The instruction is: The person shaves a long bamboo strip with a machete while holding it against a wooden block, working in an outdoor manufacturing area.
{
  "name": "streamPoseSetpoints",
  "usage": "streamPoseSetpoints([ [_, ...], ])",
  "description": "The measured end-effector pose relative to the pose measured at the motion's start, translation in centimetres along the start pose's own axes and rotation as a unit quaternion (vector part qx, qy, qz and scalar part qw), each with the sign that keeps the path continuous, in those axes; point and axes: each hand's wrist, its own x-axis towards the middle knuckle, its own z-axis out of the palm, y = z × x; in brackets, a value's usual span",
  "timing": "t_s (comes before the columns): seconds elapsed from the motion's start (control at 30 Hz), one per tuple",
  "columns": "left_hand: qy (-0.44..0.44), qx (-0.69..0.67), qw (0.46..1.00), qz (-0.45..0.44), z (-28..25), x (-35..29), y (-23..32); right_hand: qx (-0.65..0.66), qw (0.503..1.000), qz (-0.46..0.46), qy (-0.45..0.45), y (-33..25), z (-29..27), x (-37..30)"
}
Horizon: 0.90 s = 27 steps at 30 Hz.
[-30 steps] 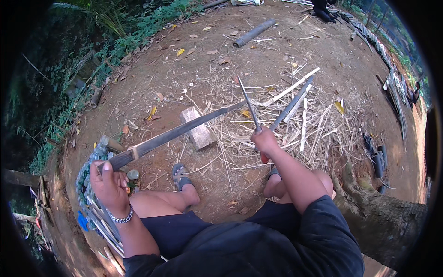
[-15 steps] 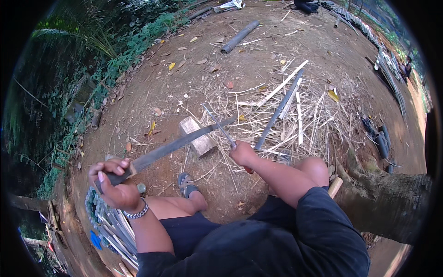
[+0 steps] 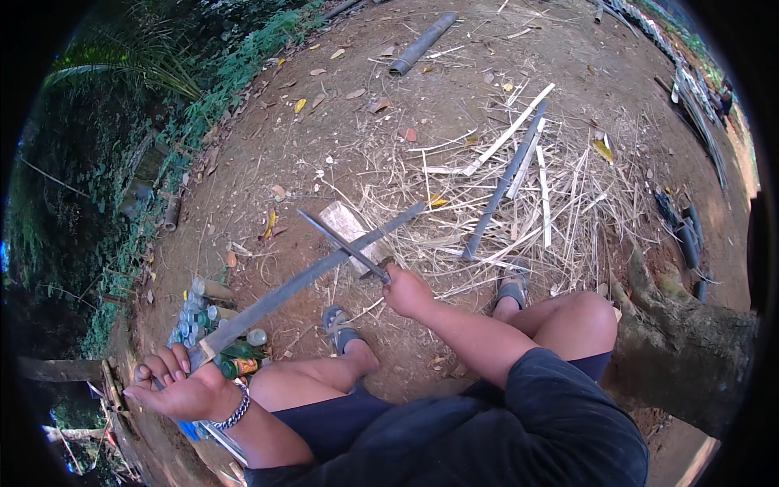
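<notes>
My left hand [image 3: 187, 385], palm up with the fingers curled, holds a long machete [image 3: 284, 294] by its handle. The machete slants up and away to the right. A slim, pointed metal blade [image 3: 341, 243], perhaps a knife or a file, is gripped in my right hand [image 3: 406, 290]. Its handle is mostly hidden in the fist. The slim blade crosses over the machete, and whether the two touch I cannot tell. Under the crossing, on the dirt, lies a pale wooden block [image 3: 342, 221], partly covered by both tools.
Bamboo shavings and strips [image 3: 519, 195] lie ahead, with a long dark strip [image 3: 507, 174] across them. Glass bottles [image 3: 195, 316] stand beside my left leg. A thick root or log [image 3: 682, 349] is at right. A bamboo pole [image 3: 423, 45] lies farther off.
My right hand has moved left and slightly nearer, bringing the slim blade across lower on the machete. My left hand has dropped nearer and to the left. The view has shifted, showing more bottles.
</notes>
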Motion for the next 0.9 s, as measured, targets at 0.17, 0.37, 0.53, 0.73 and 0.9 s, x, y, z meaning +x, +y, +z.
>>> streamPoseSetpoints([
  [0.17, 0.001, 0.024, 0.999, 0.025, 0.4, 0.4, -0.1, -0.005, 0.998, 0.066, 0.018, 4.2, 1.0, 4.1],
  [0.37, -0.042, 0.019, 0.999, -0.008, -1.0, 1.2, -1.5, 0.012, 0.998, 0.066, 0.019, 6.4, 1.0, 6.5],
  [0.53, -0.105, -0.033, 0.994, 0.001, -2.1, 1.0, -1.3, -0.043, 0.998, -0.036, -0.014, 1.8, 0.3, 5.1],
  [0.73, -0.143, -0.053, 0.988, -0.031, -2.3, 0.0, -1.0, -0.084, 0.994, 0.055, -0.032, 6.7, -1.8, 6.5],
  [0.9, -0.212, -0.103, 0.971, -0.030, -3.3, -0.8, -0.1, -0.084, 0.990, -0.084, -0.074, -0.1, -1.4, 2.7],
])
